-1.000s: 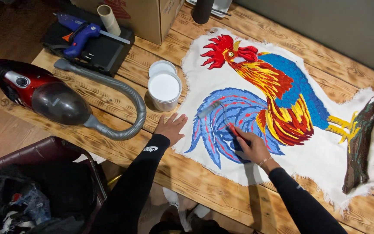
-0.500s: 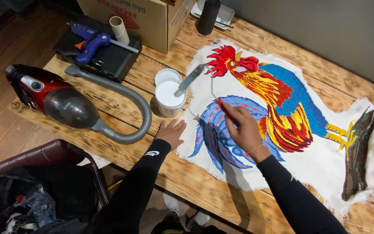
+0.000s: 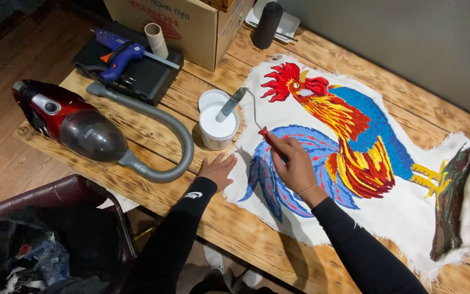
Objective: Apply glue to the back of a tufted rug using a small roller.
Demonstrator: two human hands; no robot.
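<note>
While the small roller (image 3: 232, 103) was dipped into the white tub (image 3: 218, 128) by the right hand (image 3: 295, 163) closed on its red handle, the rooster cloth (image 3: 354, 158) was pinned by the flat, open left hand (image 3: 217, 170); no coating could be seen on it yet

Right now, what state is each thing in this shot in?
Small paint roller with red handle: held, sleeve dipped in the tub.
White tub of white liquid: open, nearly full.
Rooster tufted cloth: flat on table.
Red handheld vacuum: lying, untouched.
Blue glue gun: lying on black case.
Left hand: flat, at the cloth edge.
Right hand: gripping roller handle.
</note>
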